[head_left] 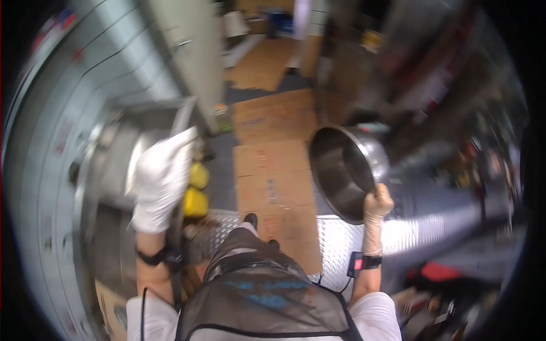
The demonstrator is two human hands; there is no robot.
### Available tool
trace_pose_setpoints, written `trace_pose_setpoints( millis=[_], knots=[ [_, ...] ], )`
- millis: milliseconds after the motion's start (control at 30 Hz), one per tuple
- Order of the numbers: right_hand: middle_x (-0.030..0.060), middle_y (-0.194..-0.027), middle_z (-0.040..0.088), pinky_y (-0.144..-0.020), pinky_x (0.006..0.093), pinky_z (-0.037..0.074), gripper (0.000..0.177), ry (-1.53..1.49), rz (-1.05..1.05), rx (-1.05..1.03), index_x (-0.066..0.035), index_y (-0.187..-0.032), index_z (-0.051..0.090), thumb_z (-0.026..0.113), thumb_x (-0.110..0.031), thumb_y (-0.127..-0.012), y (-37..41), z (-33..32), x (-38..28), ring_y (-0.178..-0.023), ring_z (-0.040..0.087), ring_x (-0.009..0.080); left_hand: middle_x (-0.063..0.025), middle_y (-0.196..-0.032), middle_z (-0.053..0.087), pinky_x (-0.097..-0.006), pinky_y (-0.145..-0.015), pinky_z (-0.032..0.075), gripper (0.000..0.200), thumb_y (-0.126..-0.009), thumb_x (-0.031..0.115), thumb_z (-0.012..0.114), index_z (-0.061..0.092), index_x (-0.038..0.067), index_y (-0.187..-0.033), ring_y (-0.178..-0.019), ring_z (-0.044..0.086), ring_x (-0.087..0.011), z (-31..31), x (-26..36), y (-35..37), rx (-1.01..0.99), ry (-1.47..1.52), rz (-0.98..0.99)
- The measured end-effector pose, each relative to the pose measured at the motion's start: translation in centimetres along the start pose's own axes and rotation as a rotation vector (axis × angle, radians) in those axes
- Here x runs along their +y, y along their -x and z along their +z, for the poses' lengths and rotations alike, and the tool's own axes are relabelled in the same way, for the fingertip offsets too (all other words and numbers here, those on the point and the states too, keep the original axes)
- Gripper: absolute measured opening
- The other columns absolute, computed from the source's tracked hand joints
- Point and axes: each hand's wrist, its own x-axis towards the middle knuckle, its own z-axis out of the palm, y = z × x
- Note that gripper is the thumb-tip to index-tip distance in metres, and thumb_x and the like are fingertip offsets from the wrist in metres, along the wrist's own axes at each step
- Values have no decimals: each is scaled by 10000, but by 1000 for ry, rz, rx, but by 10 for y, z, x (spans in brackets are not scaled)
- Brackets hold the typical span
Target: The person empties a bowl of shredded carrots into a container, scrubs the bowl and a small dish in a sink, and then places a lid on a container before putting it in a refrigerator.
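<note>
My right hand [378, 203], in a thin see-through glove, grips the rim of a round stainless steel bowl [341, 165]. The bowl is tilted on its side, with its hollow facing left, and hangs above the floor. On the other side, my left hand [158, 173] is raised in a white glove in front of a metal sink [111, 170]. Motion smears its fingers, and I cannot make out whether anything is in them.
Flattened cardboard [276, 170] runs along the floor ahead, beside ridged metal plate [341, 241]. Yellow containers [196, 203] stand by the sink. A pale door [190, 51] is at the upper left. Blurred clutter fills the right side.
</note>
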Motion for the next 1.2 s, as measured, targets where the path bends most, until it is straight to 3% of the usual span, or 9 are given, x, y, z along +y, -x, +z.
trace_pose_setpoints(
  millis=[100, 467, 600, 667, 867, 1000, 1067, 1100, 1200],
  knots=[
    [129, -589, 493, -457, 412, 385, 150, 254, 105, 26, -77, -631, 481, 539, 60, -645, 28, -25, 37, -493, 506, 342, -52, -1011, 665, -225, -752, 490, 182, -917, 36, 562, 653, 6, -1071, -869, 609, -102, 62, -91, 21, -49, 475, -560],
    [107, -630, 572, -486, 449, 438, 97, 1053, 638, 119, -97, -697, 544, 581, -7, -696, 98, -116, 33, -555, 577, 336, -43, -965, 637, -231, -678, 474, 229, -965, 146, 493, 621, 30, -1114, -784, 580, -94, 393, -240, -153, -507, 818, -536],
    [64, -606, 530, -466, 395, 444, 121, 1265, 769, 36, -122, -663, 519, 576, -21, -696, 116, -141, -9, -518, 561, 283, -33, -911, 620, -247, -701, 475, 240, -961, 142, 483, 608, 22, -1127, -771, 557, -86, 494, -114, -202, -771, 959, -159],
    [57, -598, 523, -458, 387, 443, 122, 1356, 834, 55, -129, -657, 520, 566, -27, -705, 124, -135, -31, -506, 560, 268, -172, -995, 654, -331, -822, 507, 277, -957, 180, 496, 608, -27, -1103, -858, 639, -245, 462, -23, -218, -867, 814, 64],
    [40, -587, 500, -445, 364, 435, 121, 1503, 964, 114, -137, -652, 518, 581, -45, -697, 148, -145, -29, -503, 558, 245, -132, -982, 657, -323, -798, 498, 256, -950, 154, 491, 627, -29, -1067, -867, 627, -229, 523, 108, -209, -1019, 962, 214],
    [45, -599, 486, -441, 359, 430, 127, 1482, 1043, 174, -140, -653, 508, 593, -47, -667, 175, -163, 13, -505, 554, 235, -131, -957, 650, -338, -791, 484, 245, -909, 103, 489, 622, -19, -1076, -872, 618, -254, 548, 198, -199, -999, 862, 485],
    [47, -599, 481, -444, 364, 432, 136, 1494, 1079, 174, -139, -650, 505, 594, -37, -652, 186, -178, 30, -503, 550, 230, -152, -1000, 644, -332, -798, 484, 254, -925, 122, 473, 620, -27, -1069, -917, 613, -259, 569, 237, -187, -703, 796, 1024],
    [48, -596, 478, -445, 366, 432, 134, 1485, 1080, 210, -135, -648, 505, 592, -33, -647, 186, -186, 40, -502, 548, 232, -25, -887, 611, -238, -676, 472, 235, -961, 136, 488, 609, 20, -1125, -750, 543, -78, 602, 261, -180, -1220, 1216, 183],
    [95, -612, 500, -465, 400, 430, 127, 1356, 1050, 347, -83, -632, 495, 568, 21, -625, 145, -198, 78, -534, 549, 294, -35, -884, 610, -221, -721, 456, 214, -949, 91, 512, 623, -4, -1106, -776, 541, -86, 617, 305, -192, -1237, 1152, 96]
  ],
)
